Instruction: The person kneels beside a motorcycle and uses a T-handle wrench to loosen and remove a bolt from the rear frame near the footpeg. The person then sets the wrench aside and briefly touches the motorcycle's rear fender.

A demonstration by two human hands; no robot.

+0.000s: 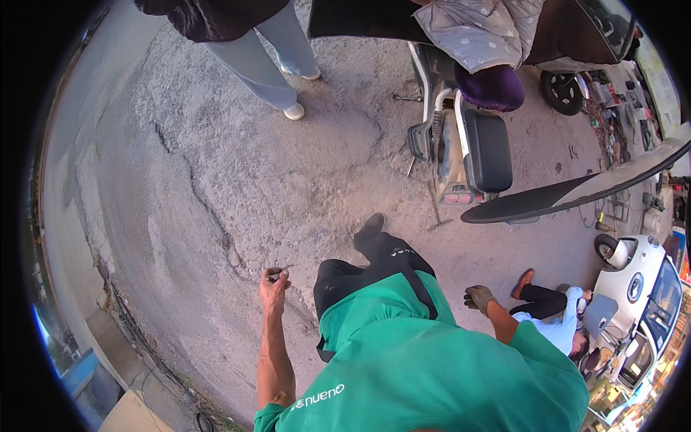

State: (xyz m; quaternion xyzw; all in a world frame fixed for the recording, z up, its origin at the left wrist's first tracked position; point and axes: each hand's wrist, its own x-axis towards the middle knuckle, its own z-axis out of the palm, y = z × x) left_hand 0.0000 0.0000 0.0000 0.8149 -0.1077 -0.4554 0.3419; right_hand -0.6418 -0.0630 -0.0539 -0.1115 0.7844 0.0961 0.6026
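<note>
My left hand [273, 285] hangs low over the rough ground, its fingers closed on a small thin stick-like object [288, 267] too small to name. Out to the right of my body, my right hand [478, 297] wears a dark, dirty work glove. Its fingers are loosely bent and slightly apart, with nothing visible in them. Ahead of me stands an electric scooter with a black rear box [489, 151] and a purple seat cover [491, 88]. Both hands are well apart from it.
A person in grey-blue trousers [255, 68] stands ahead left. A grey quilted cover [475, 29] drapes the scooter's front. At right are a dark-rimmed curved panel [576, 191], a crouching person in light blue [561, 330], and a white vehicle [633, 288]. Parts [612, 108] litter the far-right ground.
</note>
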